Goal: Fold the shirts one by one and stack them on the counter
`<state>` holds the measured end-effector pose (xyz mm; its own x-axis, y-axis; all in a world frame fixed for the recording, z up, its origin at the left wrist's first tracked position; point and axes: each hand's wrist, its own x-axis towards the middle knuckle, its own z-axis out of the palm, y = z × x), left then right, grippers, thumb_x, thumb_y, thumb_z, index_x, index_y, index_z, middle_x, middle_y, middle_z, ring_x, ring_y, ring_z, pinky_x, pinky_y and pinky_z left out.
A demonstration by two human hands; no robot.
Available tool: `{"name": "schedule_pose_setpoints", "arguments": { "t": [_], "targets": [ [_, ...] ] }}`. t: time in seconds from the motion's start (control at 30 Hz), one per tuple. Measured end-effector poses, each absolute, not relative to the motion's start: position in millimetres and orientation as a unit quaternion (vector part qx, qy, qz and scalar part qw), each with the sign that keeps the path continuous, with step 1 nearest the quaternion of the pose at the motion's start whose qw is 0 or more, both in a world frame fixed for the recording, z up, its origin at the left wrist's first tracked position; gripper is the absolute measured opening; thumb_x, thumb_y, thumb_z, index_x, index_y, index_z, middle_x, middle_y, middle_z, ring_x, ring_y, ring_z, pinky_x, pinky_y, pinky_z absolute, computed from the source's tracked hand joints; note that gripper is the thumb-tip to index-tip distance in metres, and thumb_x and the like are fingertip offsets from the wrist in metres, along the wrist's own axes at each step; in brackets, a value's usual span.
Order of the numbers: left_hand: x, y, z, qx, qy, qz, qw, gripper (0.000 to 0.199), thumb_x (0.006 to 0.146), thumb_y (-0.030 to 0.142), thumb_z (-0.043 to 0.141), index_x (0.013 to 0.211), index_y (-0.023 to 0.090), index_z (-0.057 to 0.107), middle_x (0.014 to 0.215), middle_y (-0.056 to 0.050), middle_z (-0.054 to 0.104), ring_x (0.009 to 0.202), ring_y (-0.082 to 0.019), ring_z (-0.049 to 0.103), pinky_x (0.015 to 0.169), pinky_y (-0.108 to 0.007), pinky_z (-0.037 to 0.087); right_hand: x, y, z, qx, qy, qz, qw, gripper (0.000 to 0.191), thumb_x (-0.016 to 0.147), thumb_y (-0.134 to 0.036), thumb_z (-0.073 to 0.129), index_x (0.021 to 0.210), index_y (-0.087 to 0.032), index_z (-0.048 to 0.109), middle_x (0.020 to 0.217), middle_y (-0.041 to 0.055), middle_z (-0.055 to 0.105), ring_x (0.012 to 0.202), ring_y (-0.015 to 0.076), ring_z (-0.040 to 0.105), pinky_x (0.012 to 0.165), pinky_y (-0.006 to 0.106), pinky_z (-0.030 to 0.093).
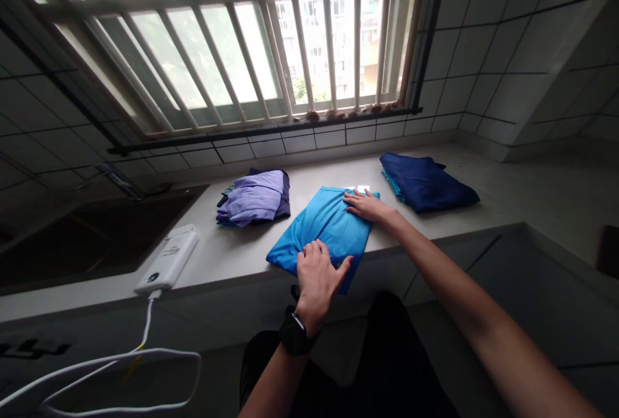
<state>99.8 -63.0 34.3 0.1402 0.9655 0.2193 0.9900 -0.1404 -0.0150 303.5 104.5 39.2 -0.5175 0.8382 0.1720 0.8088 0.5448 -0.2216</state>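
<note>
A bright blue garment [329,218] lies folded on the counter, its near edge hanging over the front. My left hand [319,273], with a black watch on the wrist, rests on the garment's near part, thumb spread away from the fingers. Flat on its upper right part is my right hand [365,205], fingers spread. To the left sits a pile of folded clothes with a lavender piece [256,197] on top. A dark blue folded garment [425,182] lies to the right, with a teal piece showing beneath it.
A white power bank [169,260] with a white cable [147,324] lies at the counter's front left edge, beside a dark sink [97,240]. Behind the counter [309,176] are a tiled wall and a barred window [261,50]. My legs are below the front edge.
</note>
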Motion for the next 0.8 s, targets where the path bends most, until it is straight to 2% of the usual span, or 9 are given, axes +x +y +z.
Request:
{"name": "schedule_pose_setpoints", "arguments": {
  "t": [0.1, 0.17, 0.23, 0.3, 0.4, 0.47, 0.57, 0.7, 0.8],
  "targets": [
    [87.4, -68.2, 41.1, -0.809, -0.574, -0.114, 0.05, 0.067, 0.099, 0.069, 0.048, 0.121, 0.011, 0.075, 0.116, -0.02, 0.071, 0.108, -0.036, 0.066, 0.094, -0.051, 0.054, 291.4, 83.7, 43.6, -0.443, -0.872, 0.057, 0.198, 0.037, 0.107, -0.019, 0.044, 0.134, -0.016, 0.069, 0.152, 0.0154, 0.061, 0.149, 0.0296, 0.05, 0.124, 0.056, 0.035],
    [58.8, -63.1, 38.0, -0.859, -0.489, -0.149, 0.038, 0.062, 0.093, 0.067, 0.062, 0.133, 0.02, 0.07, 0.128, -0.015, 0.069, 0.117, -0.034, 0.065, 0.101, -0.049, 0.052, 290.8, 47.9, 40.8, -0.395, -0.88, 0.08, 0.25, 0.039, 0.107, -0.019, 0.043, 0.138, -0.022, 0.067, 0.145, 0.0121, 0.067, 0.14, 0.0244, 0.059, 0.118, 0.047, 0.047],
    [24.0, -55.7, 26.0, -0.888, -0.424, -0.171, 0.036, 0.076, 0.083, 0.062, 0.078, 0.146, 0.023, 0.06, 0.143, -0.014, 0.063, 0.129, -0.033, 0.061, 0.109, -0.047, 0.05, 296.9, 3.1, 31.7, -0.337, -0.886, 0.109, 0.299, 0.039, 0.106, -0.024, 0.048, 0.142, -0.024, 0.064, 0.142, 0.0114, 0.068, 0.135, 0.0235, 0.062, 0.114, 0.044, 0.052],
    [-4.6, -49.1, 8.5, -0.91, -0.375, -0.17, 0.055, 0.078, 0.084, 0.048, 0.08, 0.153, 0.024, 0.053, 0.154, -0.014, 0.057, 0.139, -0.033, 0.056, 0.113, -0.046, 0.049, 305.4, -38.2, 16.0, -0.335, -0.893, 0.099, 0.284, 0.044, 0.104, -0.03, 0.057, 0.147, -0.026, 0.059, 0.145, 0.0119, 0.065, 0.137, 0.0247, 0.06, 0.116, 0.046, 0.049],
    [-21.9, -43.0, -15.2, -0.907, -0.357, -0.185, 0.128, 0.063, 0.096, 0.015, 0.059, 0.157, 0.025, 0.048, 0.157, -0.011, 0.057, 0.144, -0.027, 0.053, 0.115, -0.042, 0.047, 311.1, -72.7, -17.6, -0.347, -0.907, 0.006, 0.239, 0.063, 0.094, -0.029, 0.072, 0.154, -0.027, 0.052, 0.161, 0.0143, 0.052, 0.149, 0.0311, 0.048, 0.124, 0.056, 0.037],
    [-19.7, -41.2, -23.0, -0.896, -0.362, -0.201, 0.164, 0.062, 0.097, 0.003, 0.046, 0.155, 0.025, 0.051, 0.152, -0.01, 0.062, 0.142, -0.025, 0.056, 0.112, -0.041, 0.048, 307.4, -75.0, -40.3, -0.367, -0.901, -0.065, 0.225, 0.067, 0.093, -0.018, 0.07, 0.156, -0.029, 0.05, 0.165, 0.0131, 0.047, 0.154, 0.0311, 0.042, 0.127, 0.058, 0.031],
    [-13.6, -41.1, -21.6, -0.893, -0.357, -0.22, 0.161, 0.056, 0.098, 0.003, 0.041, 0.146, 0.024, 0.061, 0.143, -0.011, 0.069, 0.136, -0.024, 0.062, 0.107, -0.04, 0.052, 296.7, -62.7, -59.8, -0.421, -0.875, -0.11, 0.214, 0.065, 0.098, -0.005, 0.052, 0.155, -0.035, 0.052, 0.16, 0.0071, 0.054, 0.152, 0.0244, 0.046, 0.127, 0.053, 0.031],
    [-19.5, -45.8, -5.0, -0.899, -0.351, -0.243, 0.101, 0.041, 0.101, 0.01, 0.044, 0.127, 0.023, 0.072, 0.119, -0.01, 0.079, 0.114, -0.024, 0.073, 0.1, -0.039, 0.057, 290.5, -52.8, -49.4, -0.431, -0.873, -0.053, 0.222, 0.051, 0.105, -0.01, 0.039, 0.14, -0.035, 0.067, 0.146, 0.006, 0.067, 0.142, 0.023, 0.056, 0.123, 0.049, 0.038],
    [-28.7, -48.3, 17.0, -0.892, -0.365, -0.263, 0.047, 0.038, 0.097, 0.009, 0.044, 0.114, 0.023, 0.075, 0.102, -0.008, 0.081, 0.096, -0.021, 0.075, 0.092, -0.036, 0.06, 295.7, -55.2, -26.5, -0.395, -0.874, 0.001, 0.284, 0.041, 0.105, -0.017, 0.04, 0.119, -0.028, 0.077, 0.119, 0.0088, 0.077, 0.118, 0.0236, 0.069, 0.11, 0.045, 0.049]
  ]
}}
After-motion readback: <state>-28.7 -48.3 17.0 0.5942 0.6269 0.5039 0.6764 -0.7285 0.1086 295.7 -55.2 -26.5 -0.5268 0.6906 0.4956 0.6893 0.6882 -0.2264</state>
